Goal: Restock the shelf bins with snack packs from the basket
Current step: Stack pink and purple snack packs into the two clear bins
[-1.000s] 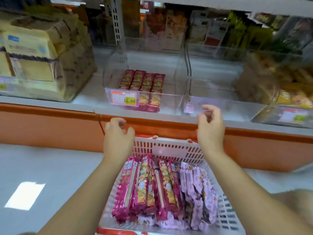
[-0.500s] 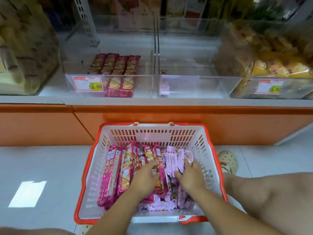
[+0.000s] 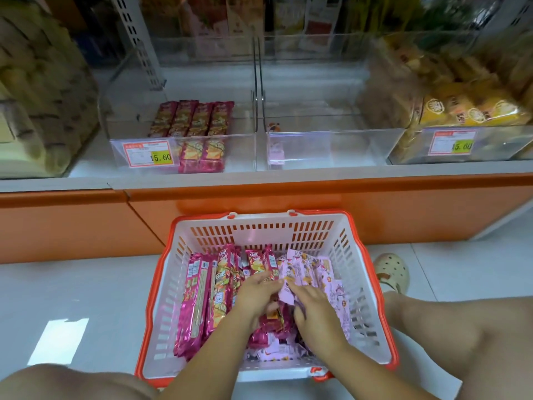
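Hands are both down in the basket [image 3: 259, 230], which stands on the floor just in front of the shelf [image 3: 288, 180]. The left hand [image 3: 255, 294] lies on the magenta packs [image 3: 199, 298] near the middle of the load, with fingers bent over one pack and the thumb set against it, which reads as a grip. The right hand [image 3: 315, 311], close beside the left, digs into the pale pink packs [image 3: 326, 280] heaped on the right side of the basket. Its fingers are bent among them, but I cannot tell whether they have closed on a pack. The rest of the magenta packs stand on edge in rows toward the basket's left wall. Beyond the far wall rises the orange shelf base, and on the shelf stand clear bins. The left bin [image 3: 245, 151] holds a short row of shelved packs [image 3: 196, 122] of the same magenta kind beside a price tag [image 3: 148, 153]. The middle bin [image 3: 331, 145] is almost bare, with one small pale pack [image 3: 275, 153] at its near left corner. The right bin [image 3: 403, 145] is piled with yellow packs [image 3: 461, 111]. The step in hand looks like gathering a handful from the basket, and with the basket this full the restocking seems barely begun. The next move calls for a firm hold on one kind only, a lift clear of the basket's far wall, and a reach up to the matching bin, likely magenta to the left and pale pink to the middle. The glossy wrappers will probably slide against each other.
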